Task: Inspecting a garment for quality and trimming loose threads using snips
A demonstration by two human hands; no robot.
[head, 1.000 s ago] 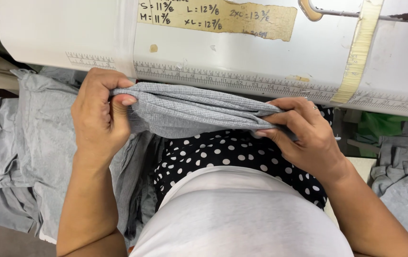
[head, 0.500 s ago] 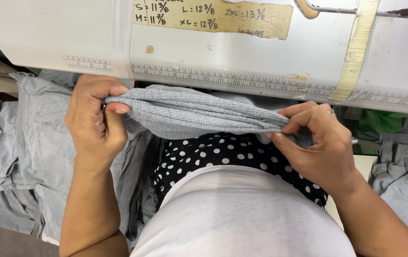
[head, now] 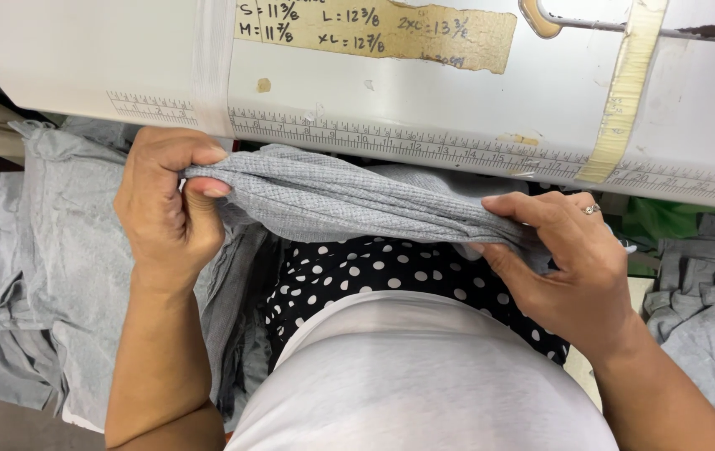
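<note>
A bunched strip of grey knit fabric (head: 349,200) stretches between both hands, just below the edge of a white work table (head: 424,92). My left hand (head: 161,209) grips its left end in a fist. At the right end, my right hand (head: 570,263), with a ring on one finger, pinches the fabric between thumb and fingers. The fabric hangs over my lap, above a black cloth with white dots (head: 374,267).
The white table has a printed ruler strip (head: 391,142) along its near edge, a taped paper note (head: 391,29) and a strip of beige tape (head: 620,92). Grey garments are piled at the left (head: 48,276) and at the right (head: 708,309).
Both hands have moved slightly apart, pulling the grey fabric out longer and flatter. The left hand has shifted a little to the left; the grip stays the same.
</note>
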